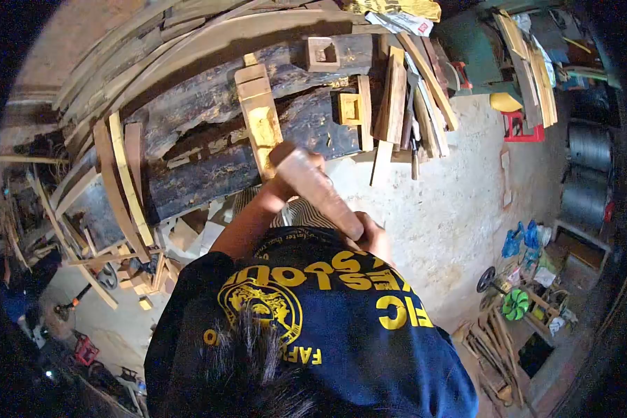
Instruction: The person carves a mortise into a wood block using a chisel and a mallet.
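Observation:
My right hand (pixel 376 240) is closed around the lower end of a thick wooden mallet (pixel 317 191). The mallet slants up and left, its broad end in front of my left hand (pixel 279 194). My left hand is closed at the near end of a long light wooden piece (pixel 259 115); what its fingers hold is hidden behind the mallet. That piece lies across the dark workbench (pixel 202 164), with carved hollows and pale fresh wood along its upper face.
A square wooden block with a hollow (pixel 323 54) and a smaller yellowish one (pixel 350 109) sit on the bench. Long wooden strips (pixel 122 177) lean at left, more boards (pixel 390 97) at right. A red plastic stool (pixel 522 127) and a green fan wheel (pixel 515 304) stand on the right.

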The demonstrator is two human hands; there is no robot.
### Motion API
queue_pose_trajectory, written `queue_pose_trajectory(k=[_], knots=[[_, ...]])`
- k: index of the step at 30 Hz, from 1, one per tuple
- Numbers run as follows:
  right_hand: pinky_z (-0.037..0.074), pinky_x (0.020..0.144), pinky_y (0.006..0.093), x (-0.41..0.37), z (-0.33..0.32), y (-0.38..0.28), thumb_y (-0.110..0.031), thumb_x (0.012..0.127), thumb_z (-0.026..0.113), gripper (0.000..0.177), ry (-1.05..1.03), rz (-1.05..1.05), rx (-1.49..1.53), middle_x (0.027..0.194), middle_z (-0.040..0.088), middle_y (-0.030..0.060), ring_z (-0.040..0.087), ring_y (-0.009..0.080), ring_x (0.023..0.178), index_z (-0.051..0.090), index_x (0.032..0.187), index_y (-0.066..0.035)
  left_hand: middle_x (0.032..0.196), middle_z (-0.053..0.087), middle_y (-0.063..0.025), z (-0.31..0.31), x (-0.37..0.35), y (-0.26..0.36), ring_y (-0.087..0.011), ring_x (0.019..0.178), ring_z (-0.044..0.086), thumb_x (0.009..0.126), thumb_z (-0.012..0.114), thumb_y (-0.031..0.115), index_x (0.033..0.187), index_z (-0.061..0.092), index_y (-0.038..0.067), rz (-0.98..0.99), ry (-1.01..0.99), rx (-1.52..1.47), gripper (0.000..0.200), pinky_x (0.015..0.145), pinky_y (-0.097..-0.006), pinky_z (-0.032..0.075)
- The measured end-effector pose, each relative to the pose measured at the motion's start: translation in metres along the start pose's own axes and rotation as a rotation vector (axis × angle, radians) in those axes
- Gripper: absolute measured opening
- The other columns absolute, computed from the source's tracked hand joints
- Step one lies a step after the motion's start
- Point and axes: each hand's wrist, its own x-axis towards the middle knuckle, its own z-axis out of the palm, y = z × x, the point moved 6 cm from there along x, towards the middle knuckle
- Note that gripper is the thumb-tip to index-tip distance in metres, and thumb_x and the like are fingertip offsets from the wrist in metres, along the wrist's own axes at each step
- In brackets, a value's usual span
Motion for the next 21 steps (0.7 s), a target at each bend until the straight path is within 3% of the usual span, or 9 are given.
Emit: queue_pose_trajectory(k=[1,2,3,5,8,13,16,18,21], knots=[[0.048,0.070,0.0394,0.001,0.001,0.001,-0.016,0.066,0.069,0.045,-0.023,-0.009,-0.069,0.089,0.061,0.0192,0.059,0.0373,0.084,0.051,0.107,-0.010,0.075,0.054,-0.0052,-0.002,0.001,0.017,-0.0198,0.070,0.053,0.067,0.071,0.024,0.084,0.059,0.008,0.018,0.067,-0.064,0.026,0.059,-0.0332,0.044],[0.049,0.071,0.0342,0.003,0.004,0.006,-0.015,0.069,0.065,0.038,0.006,-0.054,-0.056,0.086,0.062,0.0190,0.062,0.0332,0.084,0.054,0.106,-0.011,0.067,0.051,-0.0033,0.007,-0.005,-0.006,-0.0155,0.060,0.049,0.067,0.070,0.027,0.074,0.054,0.006,-0.052,0.133,-0.426,0.027,0.051,-0.0299,0.038],[0.049,0.071,0.0342,0.003,0.003,0.002,-0.015,0.069,0.065,0.038,0.016,-0.050,-0.048,0.086,0.062,0.0190,0.062,0.0332,0.084,0.054,0.106,-0.011,0.059,0.046,-0.0012,0.007,-0.001,0.003,-0.0167,0.051,0.046,0.069,0.068,0.028,0.066,0.049,0.006,0.085,0.350,-0.098,0.029,0.048,-0.0309,0.036],[0.049,0.070,0.0375,0.006,0.006,-0.005,-0.018,0.068,0.065,0.040,-0.100,-0.024,-0.218,0.086,0.062,0.0185,0.061,0.0352,0.083,0.053,0.106,-0.011,0.060,0.048,-0.0034,0.008,0.005,0.005,-0.0185,0.052,0.047,0.067,0.067,0.032,0.067,0.049,0.007,0.083,0.253,0.239,0.031,0.047,-0.0333,0.037],[0.048,0.068,0.0408,0.011,0.011,0.001,-0.018,0.067,0.067,0.040,-0.128,-0.075,-0.299,0.083,0.062,0.0148,0.060,0.0346,0.079,0.054,0.103,-0.011,0.060,0.047,-0.0047,0.008,0.011,0.020,-0.0194,0.053,0.048,0.073,0.067,0.020,0.067,0.045,0.009,0.109,0.215,0.215,0.026,0.048,-0.0308,0.036],[0.048,0.065,0.0392,0.016,0.010,0.008,-0.019,0.067,0.067,0.036,-0.086,-0.284,-0.368,0.079,0.062,0.0120,0.061,0.0307,0.074,0.055,0.099,-0.012,0.059,0.049,-0.0056,0.015,0.007,-0.005,-0.0215,0.050,0.051,0.071,0.071,0.024,0.067,0.046,0.007,0.205,0.159,0.279,0.030,0.045,-0.0323,0.037],[0.048,0.065,0.0386,0.018,0.011,0.010,-0.019,0.066,0.067,0.035,-0.090,-0.255,-0.400,0.079,0.062,0.0115,0.061,0.0295,0.075,0.055,0.099,-0.013,0.060,0.048,-0.0059,0.014,0.007,0.001,-0.0218,0.051,0.051,0.071,0.070,0.024,0.066,0.045,0.007,0.194,0.160,0.257,0.030,0.046,-0.0324,0.037],[0.048,0.065,0.0385,0.021,0.011,0.008,-0.018,0.066,0.067,0.035,-0.112,-0.224,-0.407,0.079,0.062,0.0115,0.061,0.0293,0.075,0.054,0.098,-0.013,0.063,0.050,-0.0077,0.013,0.006,-0.008,-0.0279,0.058,0.052,0.053,0.074,0.012,0.069,0.046,0.008,0.025,0.141,0.204,0.033,0.051,-0.0376,0.039],[0.048,0.066,0.0388,0.023,0.012,0.007,-0.018,0.066,0.066,0.034,-0.122,-0.193,-0.408,0.078,0.062,0.0114,0.062,0.0291,0.076,0.054,0.097,-0.013,0.063,0.049,-0.0077,0.012,0.006,-0.006,-0.0276,0.059,0.052,0.054,0.073,0.011,0.069,0.045,0.008,0.008,0.139,0.265,0.032,0.051,-0.0379,0.039]])
